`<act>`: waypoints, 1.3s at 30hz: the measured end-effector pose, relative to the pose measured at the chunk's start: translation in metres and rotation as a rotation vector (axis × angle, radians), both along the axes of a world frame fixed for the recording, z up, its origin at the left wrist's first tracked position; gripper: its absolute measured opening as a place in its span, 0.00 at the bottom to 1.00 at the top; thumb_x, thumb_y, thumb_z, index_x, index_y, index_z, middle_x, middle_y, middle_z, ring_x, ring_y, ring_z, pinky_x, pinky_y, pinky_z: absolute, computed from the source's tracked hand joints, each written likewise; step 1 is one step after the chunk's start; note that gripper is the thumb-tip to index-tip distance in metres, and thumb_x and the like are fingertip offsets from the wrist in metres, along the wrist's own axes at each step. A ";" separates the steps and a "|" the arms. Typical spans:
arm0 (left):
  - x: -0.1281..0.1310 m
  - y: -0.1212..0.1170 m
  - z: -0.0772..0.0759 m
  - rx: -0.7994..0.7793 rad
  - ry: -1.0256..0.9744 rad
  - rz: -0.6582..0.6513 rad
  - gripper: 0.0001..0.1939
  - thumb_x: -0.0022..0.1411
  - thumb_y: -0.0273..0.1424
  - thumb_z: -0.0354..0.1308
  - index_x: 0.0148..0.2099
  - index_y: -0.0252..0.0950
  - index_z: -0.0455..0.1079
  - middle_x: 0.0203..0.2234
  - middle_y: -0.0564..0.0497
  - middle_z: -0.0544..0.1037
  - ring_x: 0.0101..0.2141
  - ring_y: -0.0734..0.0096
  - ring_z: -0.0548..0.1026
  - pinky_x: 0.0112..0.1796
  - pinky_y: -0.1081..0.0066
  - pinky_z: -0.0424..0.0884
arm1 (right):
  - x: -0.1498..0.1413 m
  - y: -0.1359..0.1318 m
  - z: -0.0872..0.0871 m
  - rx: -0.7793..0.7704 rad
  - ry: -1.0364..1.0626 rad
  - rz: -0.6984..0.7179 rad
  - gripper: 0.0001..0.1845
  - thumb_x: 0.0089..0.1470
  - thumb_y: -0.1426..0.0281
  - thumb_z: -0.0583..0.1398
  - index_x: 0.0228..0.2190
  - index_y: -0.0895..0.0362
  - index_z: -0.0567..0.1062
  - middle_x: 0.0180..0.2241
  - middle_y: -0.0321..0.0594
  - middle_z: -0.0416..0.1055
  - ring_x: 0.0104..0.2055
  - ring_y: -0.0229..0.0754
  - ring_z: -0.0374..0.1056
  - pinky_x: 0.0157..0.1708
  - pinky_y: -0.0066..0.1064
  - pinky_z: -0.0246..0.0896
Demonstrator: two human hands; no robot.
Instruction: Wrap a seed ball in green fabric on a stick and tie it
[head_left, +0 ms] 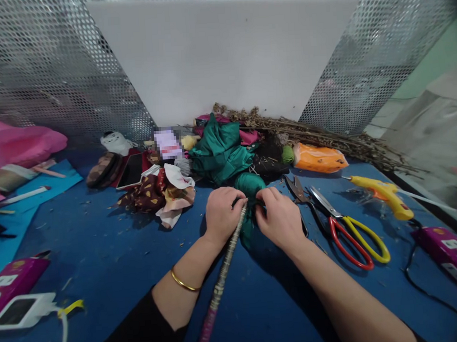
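Note:
My left hand [224, 214] is closed at the far end of a long thin stick [224, 274], whose wrapped pale part turns purple toward me. Beside it my right hand [280, 215] pinches dark green material at the stick's tip; the exact hold between its fingers is hidden. A rounded bundle of green satin cloth [249, 182] lies just beyond both hands, and some of the cloth hangs below the stick's tip. Behind it is a larger crumpled heap of green cloth [222, 153].
Red-and-yellow-handled scissors [351, 238], pliers [297, 190] and a yellow glue gun [386, 192] lie to the right. An orange packet [320, 157] and dried twigs [307, 127] are behind. Printed fabric scraps [148, 191] lie left. A white board [229, 57] stands at the back.

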State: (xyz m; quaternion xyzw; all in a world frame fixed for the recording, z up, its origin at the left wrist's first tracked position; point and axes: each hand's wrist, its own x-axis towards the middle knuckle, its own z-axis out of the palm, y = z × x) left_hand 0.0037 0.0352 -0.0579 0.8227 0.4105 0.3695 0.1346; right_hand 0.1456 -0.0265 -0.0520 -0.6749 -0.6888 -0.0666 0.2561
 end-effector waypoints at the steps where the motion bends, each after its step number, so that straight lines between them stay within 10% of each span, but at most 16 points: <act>1: 0.000 0.000 0.000 -0.002 -0.003 0.006 0.03 0.58 0.28 0.59 0.31 0.38 0.71 0.28 0.53 0.76 0.36 0.68 0.71 0.40 0.66 0.63 | -0.001 0.000 0.001 0.044 0.005 0.034 0.08 0.52 0.72 0.55 0.37 0.57 0.68 0.35 0.42 0.69 0.37 0.44 0.65 0.36 0.33 0.53; 39: 0.001 0.001 -0.002 -0.235 -0.080 0.066 0.05 0.60 0.31 0.55 0.32 0.38 0.70 0.30 0.53 0.76 0.35 0.68 0.72 0.38 0.69 0.64 | -0.008 -0.002 -0.003 0.104 0.183 0.063 0.14 0.55 0.64 0.56 0.42 0.57 0.67 0.36 0.43 0.68 0.38 0.44 0.66 0.37 0.34 0.58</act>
